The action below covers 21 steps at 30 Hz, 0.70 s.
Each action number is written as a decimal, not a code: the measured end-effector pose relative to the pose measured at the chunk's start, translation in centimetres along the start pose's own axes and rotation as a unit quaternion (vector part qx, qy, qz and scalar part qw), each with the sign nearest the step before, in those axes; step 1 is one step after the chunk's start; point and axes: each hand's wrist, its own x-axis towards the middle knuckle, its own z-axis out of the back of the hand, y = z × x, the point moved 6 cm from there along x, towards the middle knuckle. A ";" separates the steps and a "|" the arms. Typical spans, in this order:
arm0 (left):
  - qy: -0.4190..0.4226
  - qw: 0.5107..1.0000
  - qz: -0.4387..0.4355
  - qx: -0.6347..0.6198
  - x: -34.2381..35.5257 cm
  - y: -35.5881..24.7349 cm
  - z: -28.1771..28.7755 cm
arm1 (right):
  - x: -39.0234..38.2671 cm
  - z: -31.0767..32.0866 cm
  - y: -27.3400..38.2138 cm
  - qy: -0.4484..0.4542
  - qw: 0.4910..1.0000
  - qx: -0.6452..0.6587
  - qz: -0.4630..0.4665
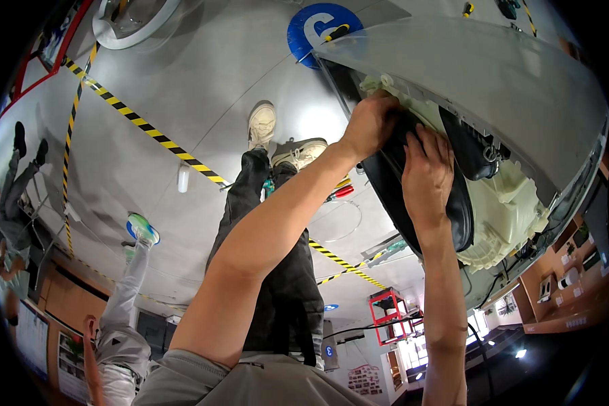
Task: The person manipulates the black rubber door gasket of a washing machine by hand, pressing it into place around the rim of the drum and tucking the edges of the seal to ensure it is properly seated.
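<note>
In front of me at the right is a large curved grey panel (474, 54). Below its edge sits a cream plastic housing (497, 213). A long black curved plastic part (460, 213) runs along the housing's near side. My left hand (372, 125) is at this part's upper end, fingers curled down onto it beside a pale fitting; its fingertips are partly hidden. Stretched fingers of my right hand (427, 172) lie against the black part a little lower down. A smaller black piece (468, 145) is set into the housing to the right of that hand.
A screwdriver (337, 32) with a yellow-and-black handle lies beyond my left hand. Red-handled pliers (343, 193) show near my knee. Yellow-and-black tape (142, 123) crosses the grey floor. Another person (118, 338) stands at the left. A red cart (388, 311) is behind.
</note>
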 end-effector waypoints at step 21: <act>-0.063 0.996 0.068 0.011 -1.3 0.2 -0.4 | 0.1 0.3 0.3 0.059 0.994 -0.095 -0.005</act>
